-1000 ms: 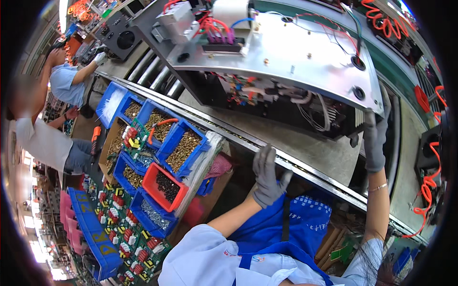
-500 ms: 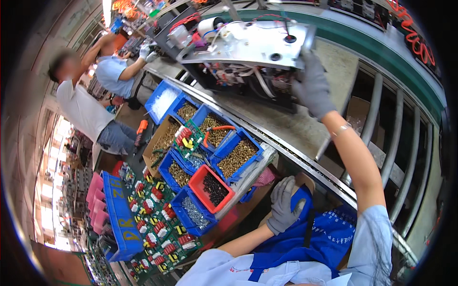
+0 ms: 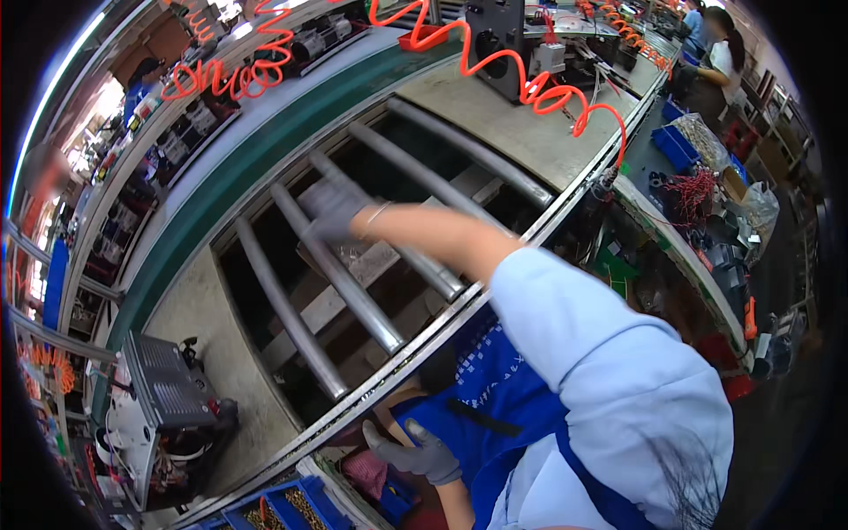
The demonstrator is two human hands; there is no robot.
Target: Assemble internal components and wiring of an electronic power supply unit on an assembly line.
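Observation:
My right hand (image 3: 336, 210), in a grey glove, is stretched out over the metal rollers (image 3: 309, 252) of the conveyor. Motion smears its fingers, and I see nothing clearly held in them. Near my blue apron (image 3: 495, 380), my left hand (image 3: 420, 452), also gloved in grey, hangs with thumb and fingers apart and holds nothing. At the lower left, a black-and-silver electronic unit (image 3: 172, 393) with wiring and a vented side panel stands on the flat board beside the rollers, away from both hands.
Blue bins of small brass parts (image 3: 296, 508) sit at the bottom edge. A coiled orange air hose (image 3: 534, 88) hangs over the far board, where another opened unit (image 3: 499, 44) stands. A metal rail (image 3: 433, 322) edges the rollers. Other people are at the upper right.
The view has swung to the right. My right hand has let go of the electronic unit and moved over the rollers. The left hand stays near the apron.

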